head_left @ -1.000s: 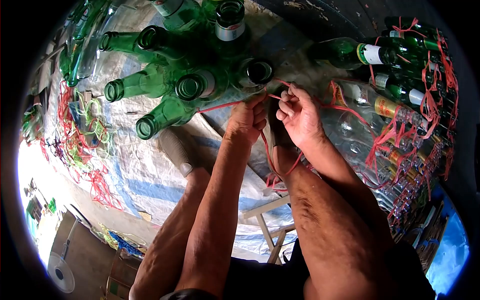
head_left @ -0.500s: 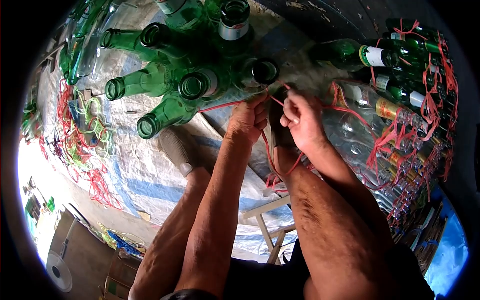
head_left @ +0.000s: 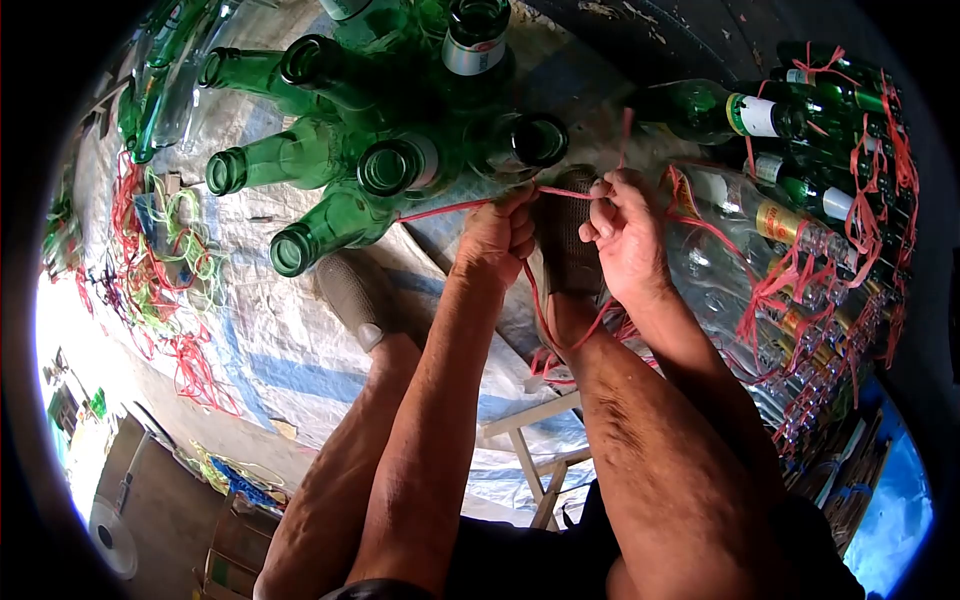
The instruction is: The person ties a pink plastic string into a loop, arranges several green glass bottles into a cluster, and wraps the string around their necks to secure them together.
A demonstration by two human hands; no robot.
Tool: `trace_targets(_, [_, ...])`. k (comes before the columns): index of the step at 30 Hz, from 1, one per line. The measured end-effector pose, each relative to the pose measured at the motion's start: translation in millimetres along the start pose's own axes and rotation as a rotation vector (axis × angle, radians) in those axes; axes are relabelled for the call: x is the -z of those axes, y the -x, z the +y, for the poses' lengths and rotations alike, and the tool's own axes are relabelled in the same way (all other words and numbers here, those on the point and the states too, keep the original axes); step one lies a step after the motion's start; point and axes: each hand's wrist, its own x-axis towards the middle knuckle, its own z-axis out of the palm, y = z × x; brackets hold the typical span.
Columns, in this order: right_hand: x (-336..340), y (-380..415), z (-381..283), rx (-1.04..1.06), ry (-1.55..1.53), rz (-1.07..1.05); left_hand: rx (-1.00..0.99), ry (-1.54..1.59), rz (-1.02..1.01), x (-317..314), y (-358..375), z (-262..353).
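Note:
A cluster of green glass bottles (head_left: 335, 165) stands in front of me with necks fanning outward. Pink-red plastic string (head_left: 445, 211) runs along the near side of the cluster into my left hand (head_left: 497, 235), which is closed on it just below the nearest bottle necks. From there the string stretches to my right hand (head_left: 632, 235), pinched between thumb and forefinger. A loose end sticks up above the right fingers. More string hangs from the left hand in a loop past my right ankle.
Bundled clear bottles (head_left: 720, 270) and green bottles (head_left: 690, 110) lie to the right, tied with red string. Loose red and green strings (head_left: 180, 235) hang at the left. My shoes (head_left: 355, 295) rest on a white-and-blue sheet (head_left: 300, 375). A wooden stool frame (head_left: 525, 455) stands between my legs.
My right hand has moved right and slightly down, drawing the string out straighter from the left hand. A loose end now rises above it. The left hand has stayed in place.

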Motion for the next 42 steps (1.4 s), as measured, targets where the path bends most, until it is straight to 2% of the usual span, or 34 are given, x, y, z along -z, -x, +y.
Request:
trace_targets(2, [-3,-1,0,0.014,0.053,0.087,0.000,0.006,0.004,1,-1,-1])
trace_targets(5, [-13,-2,5,0.108,0.193,0.088,0.000,0.011,0.011,2,-2,-1])
trace_targets(9, [-15,-8,11,0.143,0.180,0.004,-0.004,0.005,0.025,0,0,-2])
trace_targets(12, [-22,-17,10,0.096,0.044,0.012,-0.008,-0.009,0.019,0,1,-3])
trace_targets(16, [-32,-26,5,0.071,0.079,0.024,-0.011,-0.011,0.030,1,-1,-4])
trace_targets(19, [-26,-46,8,-0.011,0.045,-0.088,-0.008,-0.014,0.039,1,-1,-4])
trace_targets(22, [-28,-54,9,-0.043,0.016,-0.116,-0.020,-0.012,0.022,0,1,-4])
trace_targets(25, [-37,-62,14,-0.068,-0.076,0.035,-0.030,-0.010,0.025,-2,5,-3])
trace_targets(31, [-39,-88,17,-0.031,-0.120,0.050,-0.104,0.002,0.065,4,9,-2])
trace_targets(34, [-35,-107,23,-0.051,0.076,-0.024,-0.124,0.007,0.086,8,9,2])
trace_targets(36, [-35,-114,23,0.163,0.605,0.018,-0.154,-0.005,0.108,6,11,5])
trace_targets(38, [-38,-113,18,0.269,0.938,0.035,-0.169,-0.017,0.114,7,14,8])
trace_targets(42, [-39,-122,14,0.258,1.037,0.030,-0.190,-0.032,0.087,13,14,9])
